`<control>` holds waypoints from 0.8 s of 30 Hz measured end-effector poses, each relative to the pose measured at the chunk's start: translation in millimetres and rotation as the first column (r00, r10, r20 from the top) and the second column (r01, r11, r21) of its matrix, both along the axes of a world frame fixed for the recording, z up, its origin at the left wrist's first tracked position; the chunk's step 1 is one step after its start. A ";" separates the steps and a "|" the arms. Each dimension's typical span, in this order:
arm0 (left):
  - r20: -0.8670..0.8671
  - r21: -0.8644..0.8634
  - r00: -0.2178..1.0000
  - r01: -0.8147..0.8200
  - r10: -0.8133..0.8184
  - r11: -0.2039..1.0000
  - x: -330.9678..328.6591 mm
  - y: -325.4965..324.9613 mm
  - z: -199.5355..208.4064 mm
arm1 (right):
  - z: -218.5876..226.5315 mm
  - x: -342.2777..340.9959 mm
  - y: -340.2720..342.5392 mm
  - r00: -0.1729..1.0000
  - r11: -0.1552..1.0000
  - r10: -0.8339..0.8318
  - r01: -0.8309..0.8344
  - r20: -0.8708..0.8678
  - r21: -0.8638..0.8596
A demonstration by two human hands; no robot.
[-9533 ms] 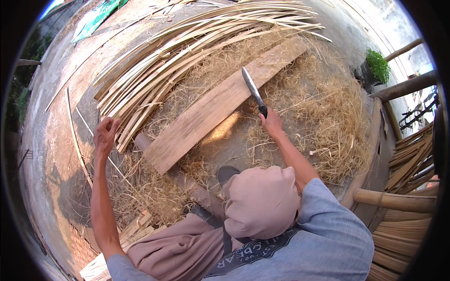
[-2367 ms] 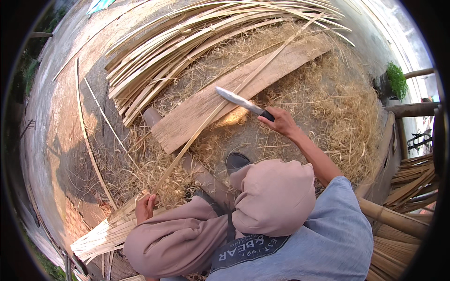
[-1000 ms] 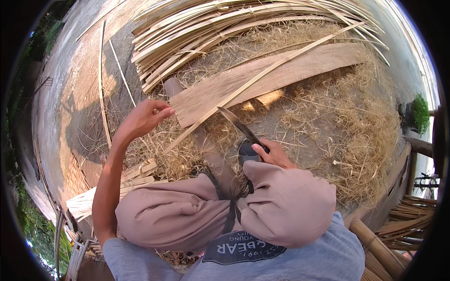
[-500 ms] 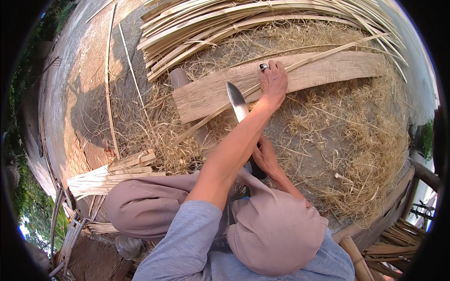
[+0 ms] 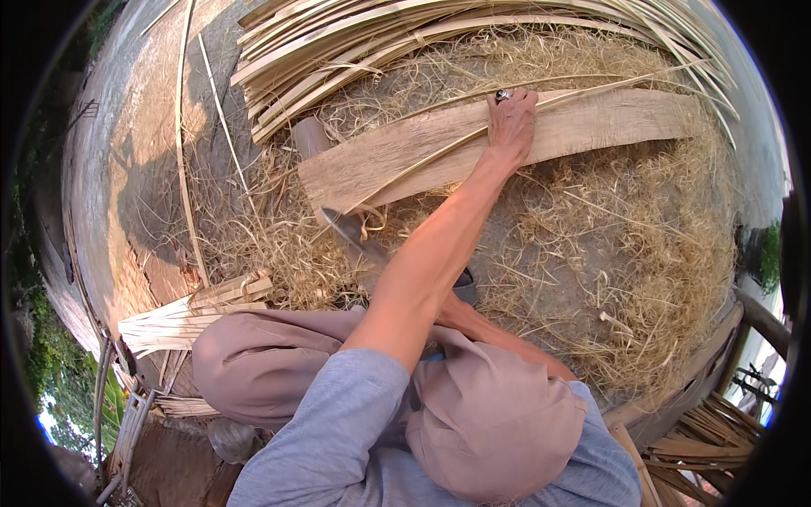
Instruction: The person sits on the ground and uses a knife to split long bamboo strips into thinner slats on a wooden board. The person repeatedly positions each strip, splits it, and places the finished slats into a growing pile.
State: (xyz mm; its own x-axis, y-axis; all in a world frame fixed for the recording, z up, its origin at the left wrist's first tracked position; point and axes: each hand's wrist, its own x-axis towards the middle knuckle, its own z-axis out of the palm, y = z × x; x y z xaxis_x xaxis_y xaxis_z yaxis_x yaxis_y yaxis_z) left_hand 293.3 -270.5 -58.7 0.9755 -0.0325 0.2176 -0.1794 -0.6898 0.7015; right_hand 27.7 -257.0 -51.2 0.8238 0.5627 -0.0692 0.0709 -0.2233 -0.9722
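Daylight fills this outdoor spot. Warm sunlight (image 5: 150, 110) lies across the left of the rough grey floor (image 5: 93, 215), beside a darker shadow (image 5: 162, 182). Green foliage (image 5: 72, 401) and a slatted frame (image 5: 135, 435) stand at lower left; near the right edge, a bushy plant (image 5: 770, 253) shows above a round wooden rail (image 5: 763, 325).

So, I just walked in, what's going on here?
A person has a thin wooden strip lying across a board. Their left hand holds the strip against it, and the right hand is mostly hidden behind the left forearm. A knife shows its blade by the board's near left corner; its handle is out of sight. Shavings litter the ground, and a pile of strips lies beyond the board.
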 end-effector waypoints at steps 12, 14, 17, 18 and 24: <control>0.139 0.069 0.989 -0.058 0.048 0.996 -7.2 -2.5 -9.7 | 42.4 36.4 -27.1 0.965 0.971 -0.236 0.230 -0.113 -0.064; 0.143 0.061 0.989 -0.047 0.038 0.997 -6.1 -7.4 -2.0 | 61.8 -2.9 25.4 0.861 0.844 -0.489 0.507 0.140 -0.175; 0.152 0.076 0.987 -0.057 0.045 0.995 -7.5 -7.3 -2.2 | 47.4 22.8 -11.4 0.905 0.919 -0.379 0.343 -0.191 -0.196; 0.133 0.084 0.990 -0.062 0.051 0.995 -7.8 -5.6 -2.5 | 40.4 44.7 -37.9 0.883 0.974 -0.223 0.183 -0.412 -0.135; 0.080 0.072 0.997 -0.023 0.017 0.997 -9.5 -6.5 5.4 | 42.3 44.6 -35.5 0.862 0.967 -0.253 0.221 -0.439 -0.124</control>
